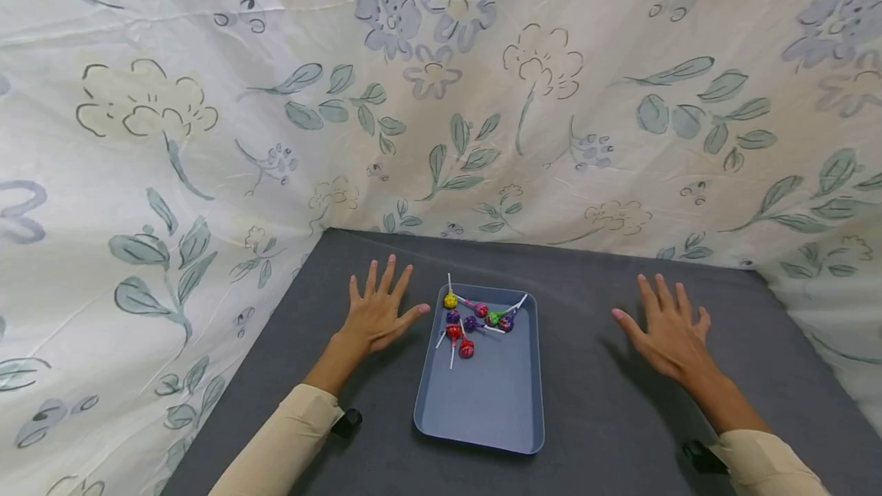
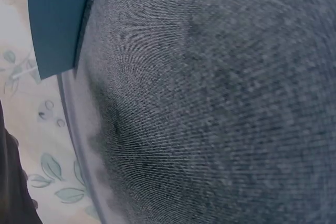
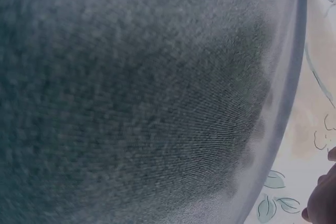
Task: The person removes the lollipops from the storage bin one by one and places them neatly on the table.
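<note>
A blue-grey tray (image 1: 482, 404) stands in the middle of the dark table, its upper half holding several lollipops in bright wrappers. Among them are a yellow lollipop (image 1: 450, 301), a green lollipop (image 1: 493, 318) and a red lollipop (image 1: 466, 348). Left of the tray, my left hand (image 1: 379, 316) has its fingers spread, the thumb pointing at the tray's edge. Well to the right, my right hand (image 1: 668, 335) is spread in the same way and holds nothing. In the left wrist view the tray's side (image 2: 58, 24) shows at upper left.
The dark grey cloth (image 1: 579, 419) covers the table. Behind it and at both sides hangs a pale curtain (image 1: 441, 136) with flowers and leaves. A black wrist camera (image 1: 347, 423) sits under the left sleeve, another wrist camera (image 1: 703, 456) under the right.
</note>
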Available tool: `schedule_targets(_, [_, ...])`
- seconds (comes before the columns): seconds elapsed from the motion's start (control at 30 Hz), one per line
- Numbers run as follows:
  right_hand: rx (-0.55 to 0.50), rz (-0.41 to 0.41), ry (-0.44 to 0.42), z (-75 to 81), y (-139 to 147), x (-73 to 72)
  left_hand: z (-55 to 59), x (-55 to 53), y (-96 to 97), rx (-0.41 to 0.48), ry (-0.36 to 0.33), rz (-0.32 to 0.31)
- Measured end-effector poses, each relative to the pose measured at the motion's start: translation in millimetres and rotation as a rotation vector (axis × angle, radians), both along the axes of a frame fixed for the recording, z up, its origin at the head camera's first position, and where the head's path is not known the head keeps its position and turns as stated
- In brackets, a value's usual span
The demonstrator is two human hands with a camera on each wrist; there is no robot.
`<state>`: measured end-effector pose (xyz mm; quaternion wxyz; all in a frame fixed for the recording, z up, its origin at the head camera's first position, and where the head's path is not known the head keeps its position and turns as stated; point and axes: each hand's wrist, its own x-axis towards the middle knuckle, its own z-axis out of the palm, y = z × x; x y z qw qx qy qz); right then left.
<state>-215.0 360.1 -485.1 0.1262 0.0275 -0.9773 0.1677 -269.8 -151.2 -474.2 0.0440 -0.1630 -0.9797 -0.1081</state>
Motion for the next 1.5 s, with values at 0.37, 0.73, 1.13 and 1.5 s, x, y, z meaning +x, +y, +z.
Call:
schedule_targets(0.37, [-0.053, 0.031, 0.022, 11.4, -9.8, 3.1, 3.0, 3.9, -2.2, 0.001, -0.010, -0.009])
schedule_targets(0.73, [-0.160, 0.029, 0.046, 13.1, -23.9, 11.1, 8.9, 18.8, 2.3, 0.243, -0.076, -0.120])
schedule_targets(1.13, [-0.417, 0.094, 0.072, 25.7, -68.2, 30.0, 4.2, 38.8, 8.5, 0.519, -0.253, -0.170])
schedule_targets(1.5, [-0.549, 0.139, -0.013, 33.5, -105.4, 41.6, -8.5, 47.0, 14.1, 0.672, -0.348, -0.170])
